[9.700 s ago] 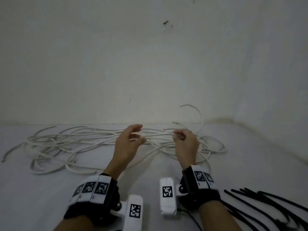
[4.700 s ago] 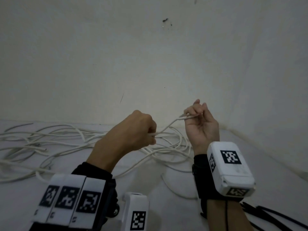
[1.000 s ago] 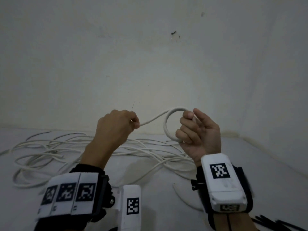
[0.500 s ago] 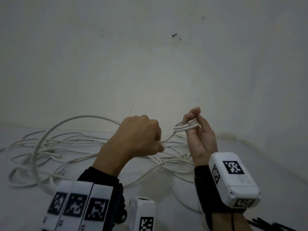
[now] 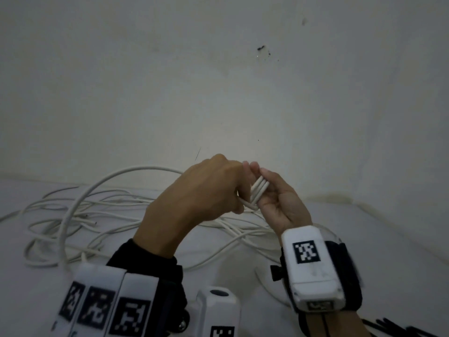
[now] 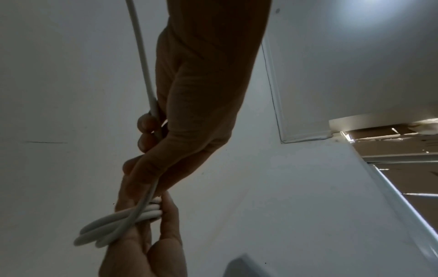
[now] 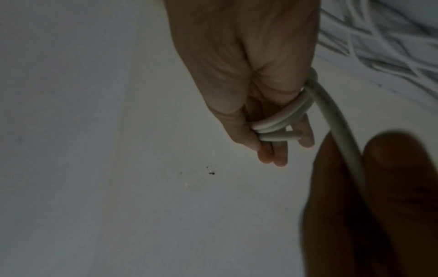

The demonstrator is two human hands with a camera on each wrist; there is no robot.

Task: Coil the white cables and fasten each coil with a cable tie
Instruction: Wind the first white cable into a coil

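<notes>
Right hand (image 5: 279, 203): raised palm-up as a winding form, several turns of white cable (image 5: 258, 192) pinned between thumb and fingers so the coil could not spring open. Left hand (image 5: 201, 190): closed round the running length just beside it, feeding the next turn. Beyond and below both hands, loose cables (image 5: 102, 215) were heaped on the white surface (image 5: 401, 239); black cable ties (image 5: 398, 330) were laid untouched behind the right wrist.

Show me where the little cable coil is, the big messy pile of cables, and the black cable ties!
cable coil (image 5: 259, 192): head view, on the stacked white loops held between both hands.
cable pile (image 5: 102, 215): head view, on loose white strands lying left of the hands.
cable ties (image 5: 398, 330): head view, on black strips at the bottom right corner.
</notes>
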